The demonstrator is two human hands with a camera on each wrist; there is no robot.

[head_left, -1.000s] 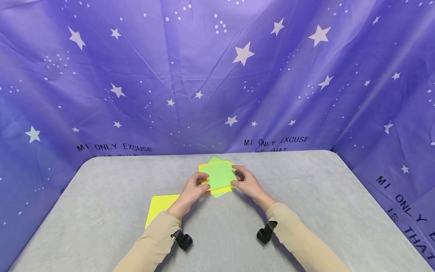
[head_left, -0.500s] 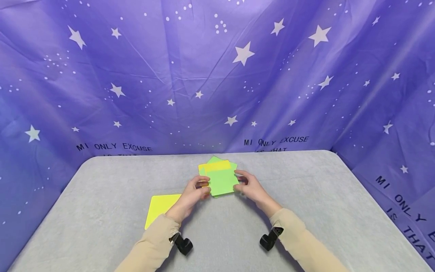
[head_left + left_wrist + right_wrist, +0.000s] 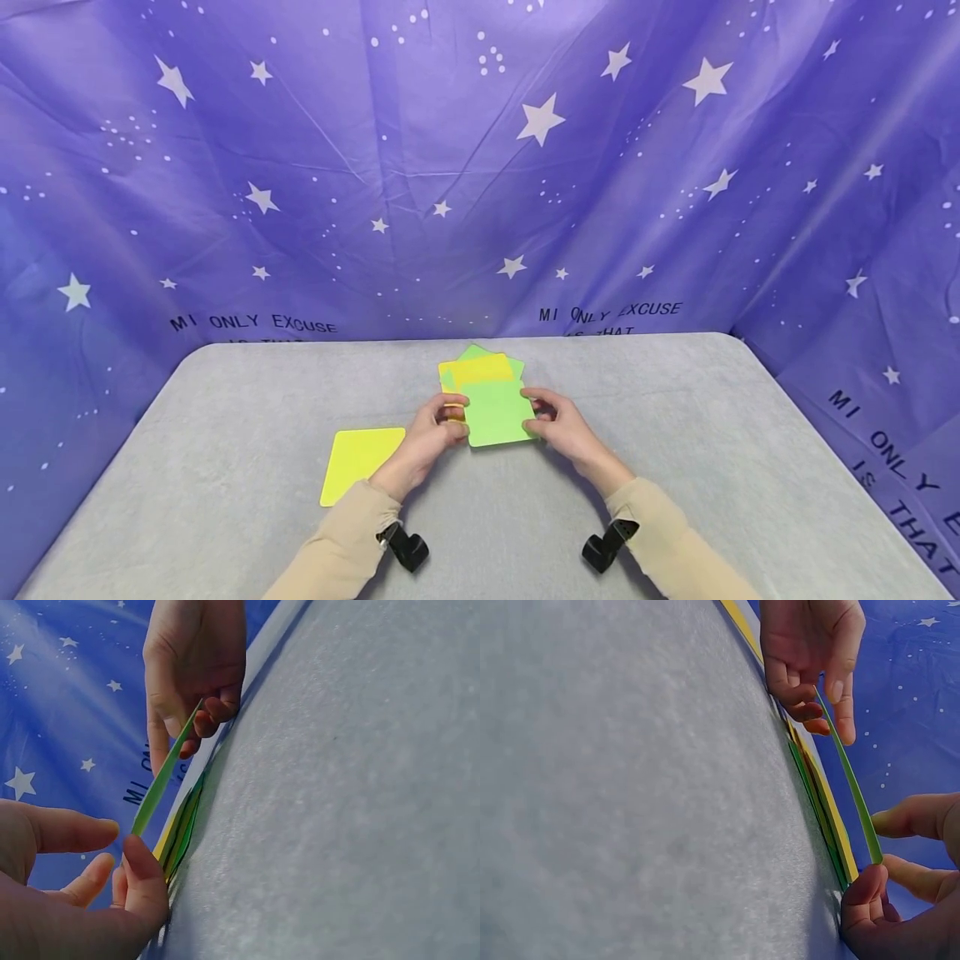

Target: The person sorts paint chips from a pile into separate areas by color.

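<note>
Between my two hands is a square light-green sheet (image 3: 497,414) with rounded corners, thin when seen edge-on in both wrist views. My left hand (image 3: 426,437) holds its left edge with the fingertips, thumb at the near corner. At the right edge, my right hand (image 3: 566,427) grips it the same way. Just behind and below, a small pile of yellow and green sheets (image 3: 483,367) lies fanned at uneven angles. The left wrist view shows the held green sheet (image 3: 159,791) raised off that pile (image 3: 180,829).
A yellow square sheet (image 3: 360,462) lies on the grey table (image 3: 225,433), partly behind my left forearm. A purple star-printed cloth (image 3: 450,150) hangs along the table's back edge and sides. Each sleeve cuff carries a small black wrist camera (image 3: 609,546).
Both hands have drawn the top green sheet toward me and slightly right, off the pile. More of the yellow sheet beneath it now shows. The yellow sheet at left stays put.
</note>
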